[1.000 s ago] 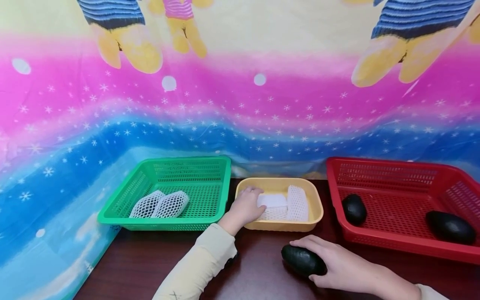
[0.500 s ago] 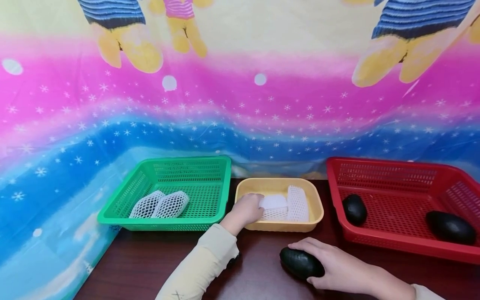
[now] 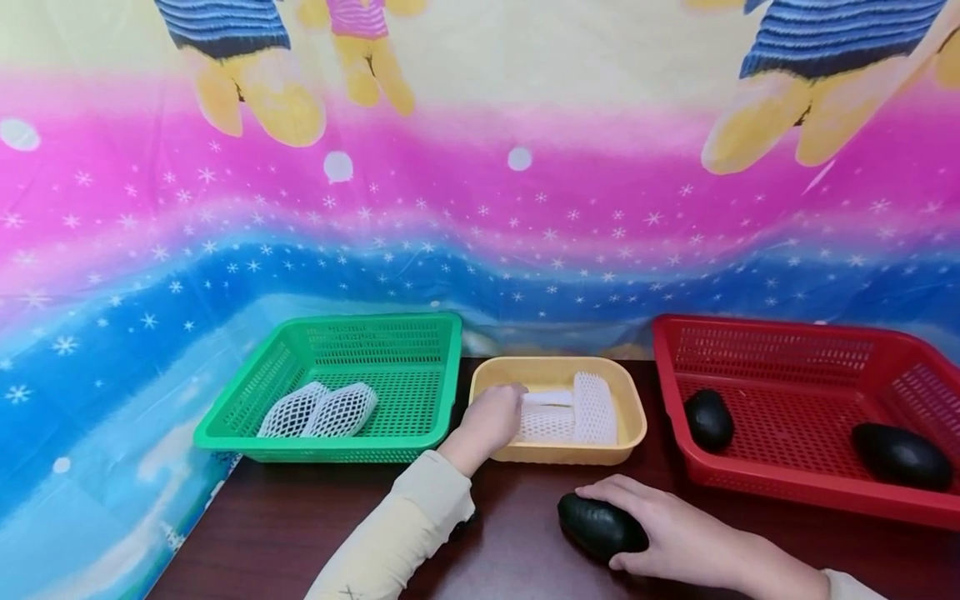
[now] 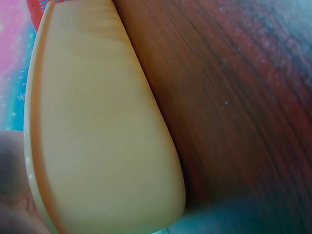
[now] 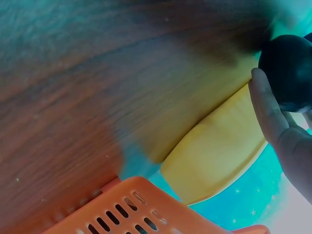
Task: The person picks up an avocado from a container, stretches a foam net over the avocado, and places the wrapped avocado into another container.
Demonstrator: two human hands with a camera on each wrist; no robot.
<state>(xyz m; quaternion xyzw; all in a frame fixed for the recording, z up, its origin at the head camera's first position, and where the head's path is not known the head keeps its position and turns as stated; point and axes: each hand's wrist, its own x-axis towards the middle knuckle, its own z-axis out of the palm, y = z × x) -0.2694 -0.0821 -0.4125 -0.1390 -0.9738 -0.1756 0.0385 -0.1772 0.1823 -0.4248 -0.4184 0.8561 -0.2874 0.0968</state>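
Note:
My left hand [image 3: 495, 415] reaches over the left rim of the yellow tray [image 3: 558, 452] and pinches the end of a white foam net sleeve [image 3: 551, 397]; its fingertips are partly hidden. That sleeve's near edge stands a little off another flat foam net [image 3: 546, 425], beside an upright-lying one [image 3: 595, 408]. On the table in front of the tray, my right hand [image 3: 671, 533] grips a dark green-black avocado [image 3: 600, 527], thumb at the near side and fingers over the far side. The right wrist view shows the avocado [image 5: 287, 73] against the fingers [image 5: 265, 105].
On the left a green basket [image 3: 330, 452] holds two avocados in white foam nets [image 3: 341, 410]. At the right, a red basket [image 3: 795, 492] contains two bare avocados [image 3: 708, 419]. A printed cloth [image 3: 480, 208] hangs behind the dark wooden table [image 3: 517, 550].
My left fingers have closed on the upper foam net and its edge has lifted and narrowed in view. The right hand and its avocado have shifted very slightly left.

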